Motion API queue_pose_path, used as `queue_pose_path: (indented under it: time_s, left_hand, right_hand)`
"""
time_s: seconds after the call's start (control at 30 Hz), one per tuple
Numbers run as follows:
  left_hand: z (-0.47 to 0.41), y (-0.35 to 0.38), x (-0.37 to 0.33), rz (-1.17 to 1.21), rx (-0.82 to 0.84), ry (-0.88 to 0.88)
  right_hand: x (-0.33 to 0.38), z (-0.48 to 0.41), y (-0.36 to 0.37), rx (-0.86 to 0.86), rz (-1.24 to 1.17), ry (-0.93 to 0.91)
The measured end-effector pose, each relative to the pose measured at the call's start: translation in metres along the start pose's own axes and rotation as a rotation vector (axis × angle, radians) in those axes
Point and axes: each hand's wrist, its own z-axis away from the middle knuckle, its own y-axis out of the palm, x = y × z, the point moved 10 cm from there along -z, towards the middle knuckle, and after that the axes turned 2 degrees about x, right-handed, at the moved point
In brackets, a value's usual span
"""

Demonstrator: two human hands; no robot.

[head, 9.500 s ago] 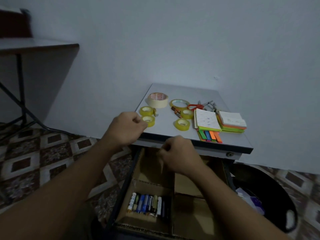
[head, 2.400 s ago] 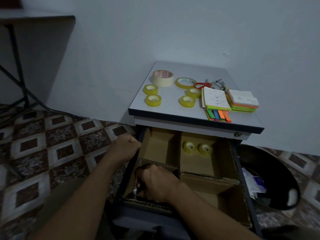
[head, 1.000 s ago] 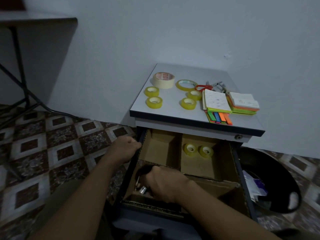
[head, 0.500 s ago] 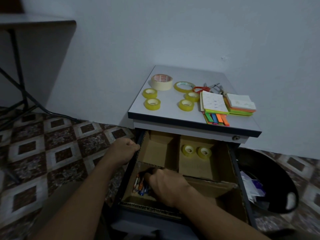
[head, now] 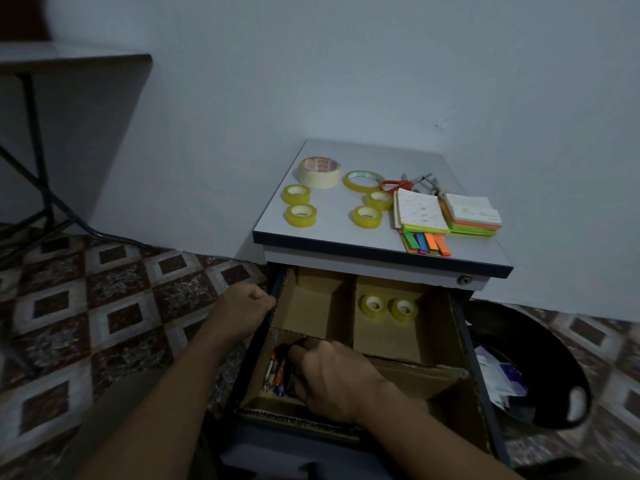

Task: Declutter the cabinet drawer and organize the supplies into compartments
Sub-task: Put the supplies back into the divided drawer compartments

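Observation:
The cabinet drawer (head: pixel 462 327) is pulled out, lined with cardboard compartments. My left hand (head: pixel 244 308) grips the drawer's left rim. My right hand (head: pixel 332 379) lies palm down in the front left compartment, fingers curled over the batteries (head: pixel 275 370); I cannot tell whether it holds any. Two yellow tape rolls (head: pixel 388 308) stand in the back right compartment. The back left compartment (head: pixel 311 306) holds nothing. On the cabinet top (head: pixel 346 237) lie several tape rolls (head: pixel 301 214), a cream masking tape roll (head: pixel 319 172), red scissors (head: pixel 398 185) and sticky note pads (head: pixel 446 216).
A black bin (head: pixel 540 368) with paper scraps stands right of the drawer. A folding table (head: pixel 69 81) stands at the far left. The floor is patterned tile, and a white wall runs behind the cabinet.
My right hand has stayed in the front left compartment, shifting slightly over the batteries, which now show more at its left. My left hand has kept hold of the drawer rim.

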Motion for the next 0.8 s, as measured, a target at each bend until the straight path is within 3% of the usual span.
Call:
queue_pose_path:
  time_s: [0.23,0.47,0.67,0.8]
  left_hand:
    - [0.006,-0.012,-0.017,-0.074,-0.104,0.065]
    - [0.023,-0.061,-0.102,-0.042,-0.416,0.441]
    - [-0.028,-0.049,-0.125,-0.228,-0.259,0.293]
    - [-0.048,-0.039,-0.136,-0.404,-0.234,0.238]
  right_hand:
    - [-0.014,0.007,-0.039,-0.149,-0.234,-0.018]
    - [-0.054,0.004,-0.120,-0.413,-0.160,0.056]
    - [-0.128,-0.009,-0.181,-0.624,-0.075,0.306]
    - [-0.170,-0.024,-0.192,-0.556,-0.022,0.509]
